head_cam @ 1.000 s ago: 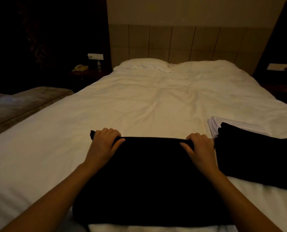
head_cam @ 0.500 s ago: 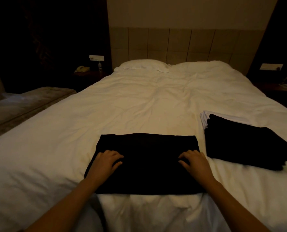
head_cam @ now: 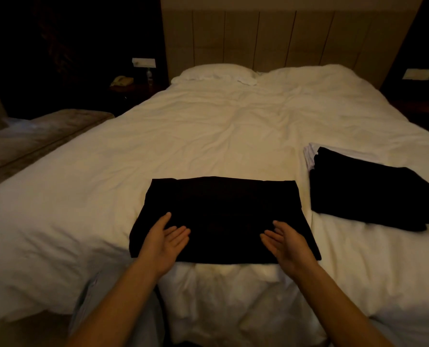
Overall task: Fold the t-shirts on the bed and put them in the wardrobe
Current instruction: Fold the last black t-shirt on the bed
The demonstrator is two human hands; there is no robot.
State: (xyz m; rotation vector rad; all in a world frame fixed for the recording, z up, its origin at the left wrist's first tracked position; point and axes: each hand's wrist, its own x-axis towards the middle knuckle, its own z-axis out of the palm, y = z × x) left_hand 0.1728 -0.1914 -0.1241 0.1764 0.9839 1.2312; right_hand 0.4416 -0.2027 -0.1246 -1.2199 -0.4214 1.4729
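Black t-shirt [head_cam: 221, 216], folded into a flat rectangle, lies near the bed's [head_cam: 83, 184] front edge; left hand [head_cam: 167, 237] and right hand [head_cam: 287, 240] spread open, palms facing inward.

A single head-worn wide-angle view is provided. The camera is positioned at the foot of the bed [head_cam: 208, 126] and directed forward and down along it toward the headboard [head_cam: 271, 36]. The near mattress edge is seen close; both forearms enter from the bottom edge.

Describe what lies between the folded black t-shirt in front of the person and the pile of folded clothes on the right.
In the head view, only a bare strip of white duvet separates the black t-shirt from the pile.
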